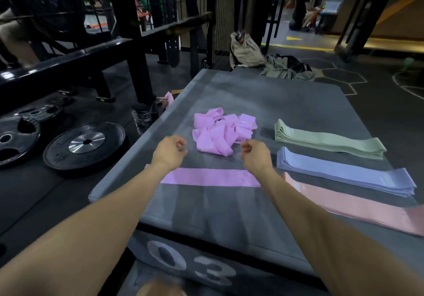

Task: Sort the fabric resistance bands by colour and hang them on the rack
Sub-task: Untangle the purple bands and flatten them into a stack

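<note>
Both hands over the grey padded box (pixel 241 215), bands spread on top.

Left hand (pixel 169 151): fingers curled in, nothing visibly held. Fingertips blurred, so a thin pinch can't be ruled out. Right hand (pixel 254 155): same, fingers curled, motion-smeared at the knuckles; no band seen in it. Both sit just above the flat pink band (pixel 210 177), which lies straight across the box below the wrists. Its left end is hidden under the left forearm; its right end is partly covered by the right wrist. Contact with it: cannot tell.

Loose pink pile (pixel 223 131) just beyond the hands, tangled, count unreadable. Right side, three neat stacks: green stack (pixel 328 141) farthest, lilac stack (pixel 344 172) in the middle, peach stack (pixel 358 206) nearest, its near end cut off by the frame edge and its left end behind the right forearm.

Another pink piece (pixel 169 99) hangs off the box's far left edge, mostly hidden.

Left on the floor: weight plates (pixel 86 145), one cut off at the frame edge. Black steel frame (pixel 68 64) behind them; whether that's the hanging rack is unclear. Bag (pixel 245 50) and crumpled clothes (pixel 284 68) past the box's far end. Background dark, soft.
</note>
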Available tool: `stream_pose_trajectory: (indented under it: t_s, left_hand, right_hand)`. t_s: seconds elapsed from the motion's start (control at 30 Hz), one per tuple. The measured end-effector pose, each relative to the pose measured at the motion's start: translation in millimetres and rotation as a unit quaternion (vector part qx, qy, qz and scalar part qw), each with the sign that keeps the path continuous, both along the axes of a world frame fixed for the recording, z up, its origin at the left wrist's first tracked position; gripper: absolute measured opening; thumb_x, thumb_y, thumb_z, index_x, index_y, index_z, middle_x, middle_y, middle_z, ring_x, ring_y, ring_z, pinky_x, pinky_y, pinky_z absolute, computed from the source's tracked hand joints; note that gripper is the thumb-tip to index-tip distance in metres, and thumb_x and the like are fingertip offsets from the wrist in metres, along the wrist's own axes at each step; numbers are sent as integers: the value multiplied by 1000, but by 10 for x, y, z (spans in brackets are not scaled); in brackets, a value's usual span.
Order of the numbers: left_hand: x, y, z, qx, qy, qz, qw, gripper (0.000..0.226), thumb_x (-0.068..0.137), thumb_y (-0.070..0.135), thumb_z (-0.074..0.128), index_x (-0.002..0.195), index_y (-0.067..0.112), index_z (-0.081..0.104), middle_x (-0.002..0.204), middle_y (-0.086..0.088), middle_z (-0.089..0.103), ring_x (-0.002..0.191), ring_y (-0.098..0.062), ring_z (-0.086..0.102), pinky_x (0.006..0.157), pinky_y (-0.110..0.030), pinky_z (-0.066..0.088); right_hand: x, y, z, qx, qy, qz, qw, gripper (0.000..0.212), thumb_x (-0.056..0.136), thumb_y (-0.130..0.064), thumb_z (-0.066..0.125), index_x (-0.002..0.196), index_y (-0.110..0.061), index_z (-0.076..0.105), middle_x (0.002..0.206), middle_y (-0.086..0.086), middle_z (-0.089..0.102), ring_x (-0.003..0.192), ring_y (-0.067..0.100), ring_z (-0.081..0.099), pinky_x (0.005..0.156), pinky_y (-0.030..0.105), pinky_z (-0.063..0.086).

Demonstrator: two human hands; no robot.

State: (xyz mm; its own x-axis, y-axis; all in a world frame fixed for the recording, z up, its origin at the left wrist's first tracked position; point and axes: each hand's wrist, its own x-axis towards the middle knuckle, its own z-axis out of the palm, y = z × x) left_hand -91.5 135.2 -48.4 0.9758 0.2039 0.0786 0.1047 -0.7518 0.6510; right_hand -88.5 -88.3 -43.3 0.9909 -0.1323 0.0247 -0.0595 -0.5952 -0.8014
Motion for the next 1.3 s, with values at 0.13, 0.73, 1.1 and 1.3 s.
stream_pose_trajectory:
  t_s: [0.13,0.73,1.1,1.3]
  left_hand:
    - [249,-267,-22,-12,-8,-31,999,25,83,5,62,108,6,62,113,-10,60,100,-27,59,90,-26,43]
    - [524,-563,596,-21,-116,-113,987,11,83,12,67,87,6,59,89,-6,52,84,-22,50,71,-27,36]
    - [152,-570,1498,-218,-146,-128,956,18,96,18,50,78,17,50,68,3,49,59,-5,43,55,-13,35]
    - [-101,-640,1718,-252,-132,-152,947,25,95,16,51,71,20,52,66,3,48,60,-8,39,53,-17,33]
  right_hand:
    - [224,109,-29,7,38,38,999,36,80,1,65,116,-3,60,110,12,66,103,24,61,85,21,43]
    - [497,219,801,90,-93,115,985,15,91,-13,57,81,-6,64,68,3,56,63,14,44,57,23,37]
    - [191,61,1587,167,-169,87,968,27,89,-19,61,65,-9,54,56,0,43,55,13,35,53,27,33]
    - [-70,-42,1753,181,-171,83,965,37,88,-18,64,56,-18,46,51,-4,40,46,8,32,45,19,29]
